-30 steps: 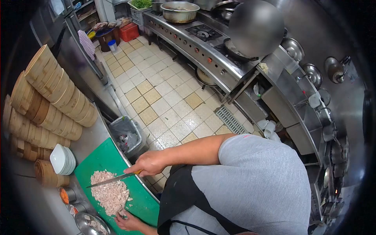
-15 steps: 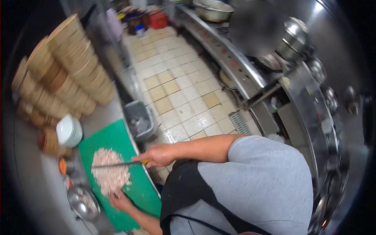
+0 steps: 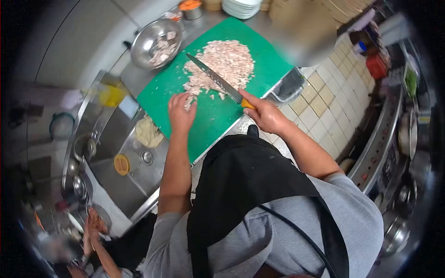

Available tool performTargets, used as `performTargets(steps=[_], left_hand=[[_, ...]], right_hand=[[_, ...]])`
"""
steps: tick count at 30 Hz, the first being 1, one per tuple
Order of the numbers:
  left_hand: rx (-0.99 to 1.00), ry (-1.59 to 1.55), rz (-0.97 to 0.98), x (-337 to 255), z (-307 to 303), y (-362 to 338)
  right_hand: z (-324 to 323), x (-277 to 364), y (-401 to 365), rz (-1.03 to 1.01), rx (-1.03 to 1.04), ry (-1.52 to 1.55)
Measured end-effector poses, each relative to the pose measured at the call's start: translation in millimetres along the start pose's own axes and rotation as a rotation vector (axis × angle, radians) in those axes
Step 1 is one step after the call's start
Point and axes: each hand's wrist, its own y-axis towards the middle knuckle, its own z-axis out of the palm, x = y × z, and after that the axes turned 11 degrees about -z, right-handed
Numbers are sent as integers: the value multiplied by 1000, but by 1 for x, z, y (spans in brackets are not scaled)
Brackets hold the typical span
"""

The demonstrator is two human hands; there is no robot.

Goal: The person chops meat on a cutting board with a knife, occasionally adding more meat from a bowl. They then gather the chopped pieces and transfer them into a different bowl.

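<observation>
Chopped pale pink meat [image 3: 229, 60] lies spread over the upper part of the green cutting board [image 3: 211, 125]. My right hand [image 3: 264, 113] is closed round the yellow handle of a long knife [image 3: 215, 78], whose blade lies slantwise across the near edge of the meat, tip to the upper left. Just below the tip, my left hand [image 3: 181, 111] is at the meat's lower left edge, with a few bits between its thumb and curled fingers. A steel bowl [image 3: 148, 44] with larger meat pieces stands beside the board's upper left.
Stacked white plates [image 3: 242, 7] and a tin of orange pieces [image 3: 190, 9] stand behind the board. A sink [image 3: 109, 160] with a cloth [image 3: 148, 132] is at left. At lower left show a co-worker's hands [image 3: 92, 231]. A grey bin [image 3: 287, 88] stands right of the board.
The view has turned, bringing the sink and co-worker into sight. The knife now lies slantwise near the meat's near edge instead of across its middle. My left hand remains by the meat's edge.
</observation>
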Motion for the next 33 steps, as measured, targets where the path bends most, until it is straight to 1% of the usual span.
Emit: performTargets(steps=[2, 3, 4, 5, 6, 8, 9, 11, 12, 14, 15, 17, 18, 20, 21, 23, 27, 29, 30, 32, 33], left_hand=[[-58, -146, -79, -33, -13, 3], [-72, -135, -97, -46, -15, 8], [-159, -92, -93, -57, -16, 15], [-247, -50, -88, -60, -15, 23], [-257, -43, -102, -54, -11, 29], [-27, 40, -118, -40, -1, 30], [-35, 45, -132, -40, -2, 27], [52, 35, -191, -43, -4, 23], [48, 37, -198, -43, -5, 18], [2, -33, -145, -41, -8, 9], [2, -30, -153, -42, -8, 6], [-158, -92, -142, -45, -9, 5], [-162, -92, -145, -42, -8, 5], [-129, -107, -148, -38, -5, 4], [-129, -107, -152, -37, -5, 3], [-110, -119, -153, -36, -4, 3], [-78, -110, -158, -31, -4, 7], [-165, -121, -223, -33, -7, 11], [-168, -121, -224, -31, -5, 17], [-297, 2, -251, -31, 2, 25], [-300, -1, -254, -35, -1, 28]], right_hand=[[4, 1, 11, -47, 40, -1], [5, 2, 16, -69, 54, -11], [7, 4, 19, -71, 67, -5], [9, 4, 22, -84, 83, -3], [11, 2, 24, -107, 60, -1], [16, -1, 24, -156, 11, -3], [16, 0, 25, -166, 25, -1], [17, 2, 26, -198, -3, -84], [19, 3, 28, -203, 4, -81], [26, 4, 33, -254, -66, -105], [30, 4, 33, -257, -59, -100], [38, -1, 33, -221, -49, -161], [41, -8, 34, -225, -46, -162], [44, -21, 35, 2, 283, -399], [45, -21, 32, 1, 287, -398], [44, -19, 30, -104, 124, -341], [41, -9, 31, -91, 105, -254], [42, -21, 35, -47, 227, -322], [44, -27, 37, -49, 227, -323], [47, -37, 33, -156, 96, -267], [45, -33, 34, -158, 99, -271]])
